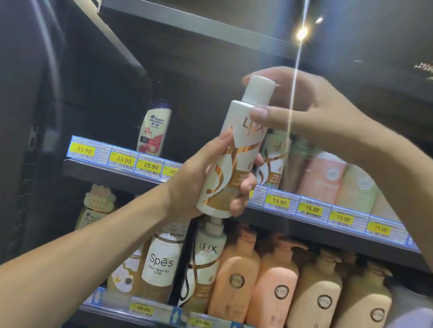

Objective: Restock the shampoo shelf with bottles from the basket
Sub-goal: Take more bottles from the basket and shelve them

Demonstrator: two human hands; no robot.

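I hold a white Lux shampoo bottle (pixel 236 150) with gold swirls upright in front of the shampoo shelf (pixel 127 177). My left hand (pixel 200 187) grips its lower half, fingers curled round the body. My right hand (pixel 301 112) pinches its top, thumb on the shoulder and fingers behind the white cap. A matching small Lux bottle (pixel 274 159) stands on the shelf just behind it. The basket is out of view.
A Head & Shoulders bottle (pixel 153 130) stands alone at the shelf's left, with a gap to its right. Pink and green bottles (pixel 341 182) fill the right side. The lower shelf holds a Spes bottle (pixel 161 263), a Lux pump bottle (pixel 202 264) and several peach pump bottles (pixel 273 285).
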